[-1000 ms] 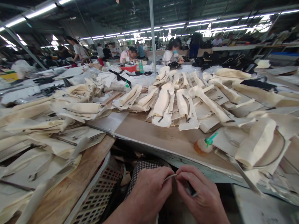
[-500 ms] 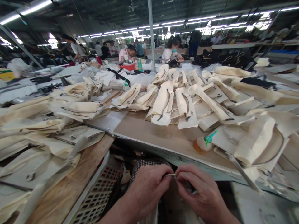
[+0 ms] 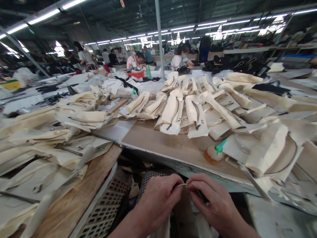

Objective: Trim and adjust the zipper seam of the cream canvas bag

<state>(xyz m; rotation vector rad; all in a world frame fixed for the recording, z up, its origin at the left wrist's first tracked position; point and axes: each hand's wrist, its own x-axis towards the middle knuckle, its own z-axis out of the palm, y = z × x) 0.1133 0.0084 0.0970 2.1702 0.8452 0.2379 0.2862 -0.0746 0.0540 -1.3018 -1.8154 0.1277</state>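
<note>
In front of the tabletop (image 3: 158,137), the left hand (image 3: 158,196) and right hand (image 3: 213,198) are curling inward, nearly meeting. Both grips are pinching a thin pale strip (image 3: 182,185) spanning between them, the pose staying almost unchanged from before.

Matt, cloth-like material is seen in the cream pieces (image 3: 171,109), perforated plastic in the basket (image 3: 97,199), grained wood in the left tabletop (image 3: 95,175).

Left grip (image 3: 159,195) beside right grip (image 3: 210,196), pinched
</note>
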